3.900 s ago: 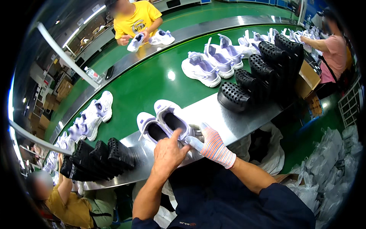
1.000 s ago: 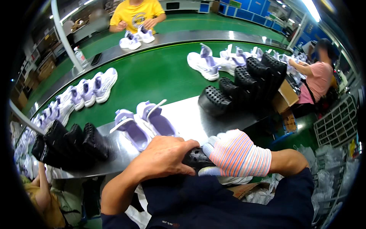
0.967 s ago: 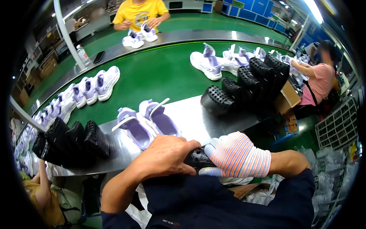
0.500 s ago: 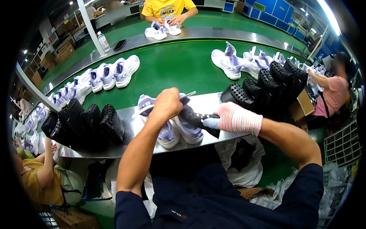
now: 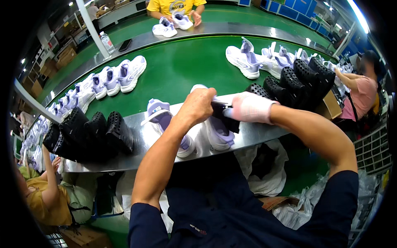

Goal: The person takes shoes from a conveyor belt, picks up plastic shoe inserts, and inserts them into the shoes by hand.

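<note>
Two white and lilac sneakers lie on the steel bench edge [image 5: 136,155]: one sneaker [image 5: 165,126] at the left and another sneaker [image 5: 217,132] under my hands. My left hand [image 5: 198,106] is bare and pinches the tongue of the right sneaker. My right hand [image 5: 248,107], in a striped white glove, grips a black shoe insert [image 5: 221,115] and holds it at that sneaker's opening. The insert's lower end is hidden inside the shoe.
Black shoe inserts are stacked at the left [image 5: 89,132] and right [image 5: 297,80] of the bench. Rows of sneakers [image 5: 111,78] ride the green belt [image 5: 182,66]. Other people work across the belt [image 5: 173,8], at the right [image 5: 362,89] and lower left [image 5: 41,194].
My hands rose from my lap with the black insert and moved forward over the bench to the right sneaker. My view has shifted closer to the belt.
</note>
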Demonstrator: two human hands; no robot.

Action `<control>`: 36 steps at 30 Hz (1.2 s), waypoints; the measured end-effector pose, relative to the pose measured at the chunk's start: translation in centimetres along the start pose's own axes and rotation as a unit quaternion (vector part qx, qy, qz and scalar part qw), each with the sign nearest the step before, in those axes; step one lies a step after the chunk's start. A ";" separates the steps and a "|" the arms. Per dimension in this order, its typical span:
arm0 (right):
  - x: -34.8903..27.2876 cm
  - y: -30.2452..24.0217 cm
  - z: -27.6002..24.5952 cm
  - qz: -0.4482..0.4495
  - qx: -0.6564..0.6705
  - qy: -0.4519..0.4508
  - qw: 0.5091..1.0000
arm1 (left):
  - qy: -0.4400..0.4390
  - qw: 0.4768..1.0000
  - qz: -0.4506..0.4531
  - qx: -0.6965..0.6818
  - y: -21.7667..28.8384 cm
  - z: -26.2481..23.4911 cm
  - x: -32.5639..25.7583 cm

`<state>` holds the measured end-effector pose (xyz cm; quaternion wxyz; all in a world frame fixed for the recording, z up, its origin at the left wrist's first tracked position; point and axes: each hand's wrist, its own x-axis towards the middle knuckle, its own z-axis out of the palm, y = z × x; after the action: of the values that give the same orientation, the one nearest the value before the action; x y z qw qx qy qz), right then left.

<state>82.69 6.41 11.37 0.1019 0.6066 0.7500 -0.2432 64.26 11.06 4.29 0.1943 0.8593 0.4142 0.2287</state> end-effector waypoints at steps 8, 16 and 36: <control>0.8 -2.4 6.7 -0.026 -0.105 0.203 0.973 | 0.132 0.989 0.010 -0.068 -2.3 2.7 1.1; 2.5 -1.1 6.1 -0.035 -0.177 0.174 0.968 | 0.087 0.989 -0.018 -0.116 0.9 2.0 1.9; 5.8 6.4 8.4 0.095 0.077 0.228 0.966 | 0.109 0.976 -0.091 0.163 8.7 2.2 -5.8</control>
<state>86.21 8.26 0.01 -0.0965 0.7207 0.6710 -0.1449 67.66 1.08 5.71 0.0256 0.8081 0.5410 0.2314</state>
